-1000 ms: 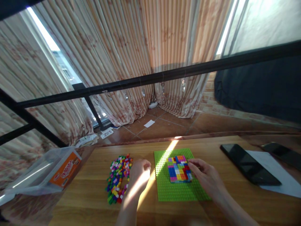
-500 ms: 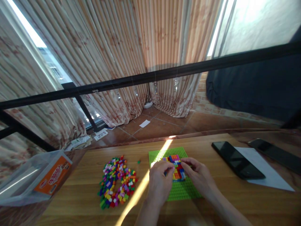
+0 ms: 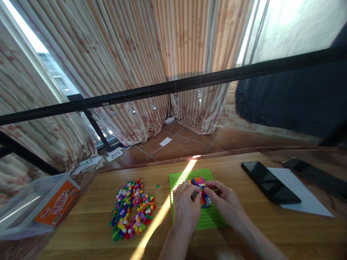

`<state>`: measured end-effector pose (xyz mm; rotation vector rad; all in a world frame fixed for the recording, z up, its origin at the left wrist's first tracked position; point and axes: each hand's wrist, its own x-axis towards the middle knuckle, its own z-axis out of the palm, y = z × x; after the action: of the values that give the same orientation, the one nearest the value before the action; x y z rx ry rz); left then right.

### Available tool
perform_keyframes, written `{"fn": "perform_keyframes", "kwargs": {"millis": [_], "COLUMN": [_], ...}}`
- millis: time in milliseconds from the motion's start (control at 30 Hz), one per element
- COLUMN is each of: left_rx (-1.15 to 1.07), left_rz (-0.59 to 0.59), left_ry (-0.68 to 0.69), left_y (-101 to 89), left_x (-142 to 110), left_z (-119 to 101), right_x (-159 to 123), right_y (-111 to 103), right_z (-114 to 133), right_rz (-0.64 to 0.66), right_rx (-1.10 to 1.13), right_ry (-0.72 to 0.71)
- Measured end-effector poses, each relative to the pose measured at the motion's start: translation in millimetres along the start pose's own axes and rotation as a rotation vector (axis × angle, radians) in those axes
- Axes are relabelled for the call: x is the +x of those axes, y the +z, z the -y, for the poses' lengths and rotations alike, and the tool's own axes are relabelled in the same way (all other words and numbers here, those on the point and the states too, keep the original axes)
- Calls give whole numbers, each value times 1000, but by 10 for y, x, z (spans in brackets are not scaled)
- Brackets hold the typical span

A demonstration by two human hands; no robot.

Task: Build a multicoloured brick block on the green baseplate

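Note:
A bright green studded baseplate lies on the wooden table, with a patch of multicoloured building bricks on it. Over the left side of that patch is my left hand, its fingers curled and thumb drawn in, hiding part of the bricks. My right hand reaches in from the right, thumb and forefinger closed together at the patch's right edge. Whatever lies between the fingertips of either hand is too small or hidden to make out.
Left of the baseplate is a loose heap of small coloured bricks, with one green brick apart. A clear plastic box stands at the far left. On the right, a black phone lies partly on white paper, near another dark device.
Both hands stay over the brick patch with small finger movements. My right hand's fingertips have come slightly closer to my left hand. The whole view has shifted a little.

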<state>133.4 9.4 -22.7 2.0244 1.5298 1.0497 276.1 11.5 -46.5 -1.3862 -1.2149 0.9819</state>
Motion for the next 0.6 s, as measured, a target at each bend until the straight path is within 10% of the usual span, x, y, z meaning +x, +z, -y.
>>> {"fn": "perform_keyframes", "kwargs": {"millis": [600], "left_rx": [26], "left_rz": [-5], "left_ry": [-17], "left_y": [30], "left_x": [2], "left_z": [3], "right_x": [33], "right_y": [129], "right_z": [-31], "right_rz": [-33], "right_rx": [18], "right_ry": [60]}}
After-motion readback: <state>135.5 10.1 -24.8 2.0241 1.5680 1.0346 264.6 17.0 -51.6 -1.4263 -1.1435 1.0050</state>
